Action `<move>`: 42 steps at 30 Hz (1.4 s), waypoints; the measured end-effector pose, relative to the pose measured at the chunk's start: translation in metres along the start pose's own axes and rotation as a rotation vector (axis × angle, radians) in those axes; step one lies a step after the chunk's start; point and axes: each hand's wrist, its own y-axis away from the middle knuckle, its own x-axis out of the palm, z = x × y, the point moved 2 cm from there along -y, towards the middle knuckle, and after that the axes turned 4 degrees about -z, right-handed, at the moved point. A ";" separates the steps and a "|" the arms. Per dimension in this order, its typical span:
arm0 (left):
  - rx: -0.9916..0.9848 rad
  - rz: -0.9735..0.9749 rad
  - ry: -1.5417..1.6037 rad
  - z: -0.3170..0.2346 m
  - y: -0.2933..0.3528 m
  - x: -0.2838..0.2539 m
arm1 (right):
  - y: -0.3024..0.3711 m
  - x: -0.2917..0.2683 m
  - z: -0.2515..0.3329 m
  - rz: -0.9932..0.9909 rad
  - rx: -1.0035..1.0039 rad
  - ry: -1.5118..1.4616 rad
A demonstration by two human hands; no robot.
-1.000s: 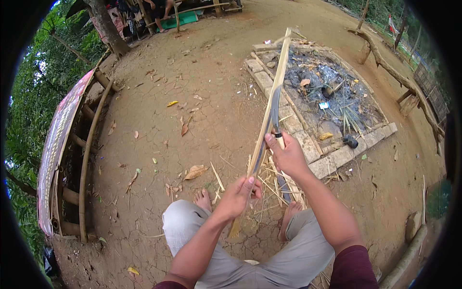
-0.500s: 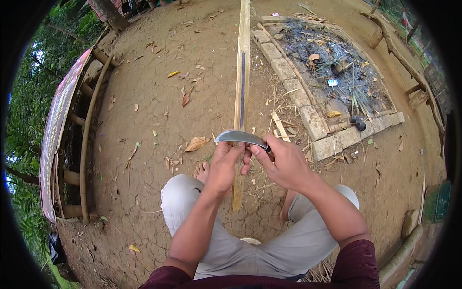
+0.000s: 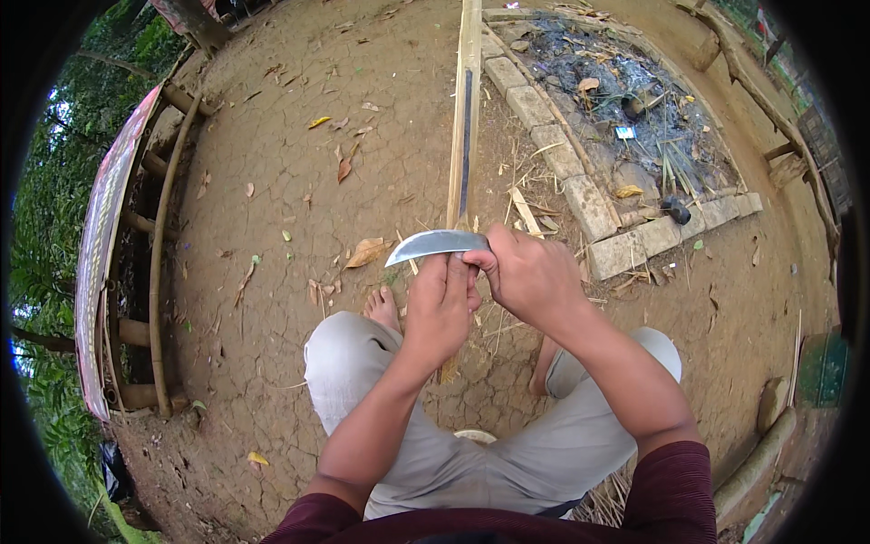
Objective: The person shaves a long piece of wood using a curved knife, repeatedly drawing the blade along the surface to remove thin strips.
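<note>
My right hand (image 3: 536,276) is closed round the handle of a knife (image 3: 433,243) with a broad, curved blade. The blade points left and lies crosswise over a long, pale wooden strip (image 3: 455,172). A narrow dark band runs lengthwise along that strip, which stretches away from me to the top of the view. My left hand (image 3: 439,304) is closed round the strip just below the blade, its thumb close to the metal. Both hands meet in front of my knees, and my right fingers hide the knife handle. Beneath them, the strip's near end shows only in part.
Ahead on the right lies a brick-edged fire pit (image 3: 589,207) with ash and charred bits. A bamboo bench frame (image 3: 168,245) stands at the left. Dry leaves (image 3: 367,253) and wood shavings (image 3: 524,210) are scattered on cracked earth. A wooden rail (image 3: 770,104) runs along the right.
My right hand has come closer to my left and now covers the knife handle. The blade has shifted slightly left. The far part of the strip has swung a little right.
</note>
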 end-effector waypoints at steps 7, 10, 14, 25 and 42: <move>-0.118 -0.033 -0.166 0.003 -0.003 -0.008 | 0.000 0.025 -0.017 -0.037 -0.069 0.122; -0.114 0.007 -0.158 0.006 -0.002 -0.006 | 0.001 0.029 -0.025 -0.072 -0.121 0.148; -0.105 0.106 -0.098 -0.004 -0.002 0.001 | 0.001 0.025 -0.034 -0.067 -0.142 0.166; -0.283 0.145 0.071 -0.014 -0.007 0.013 | -0.001 0.020 -0.050 -0.095 -0.115 0.231; -0.319 0.025 0.333 -0.012 0.001 -0.015 | 0.012 -0.020 -0.014 0.270 0.216 -0.139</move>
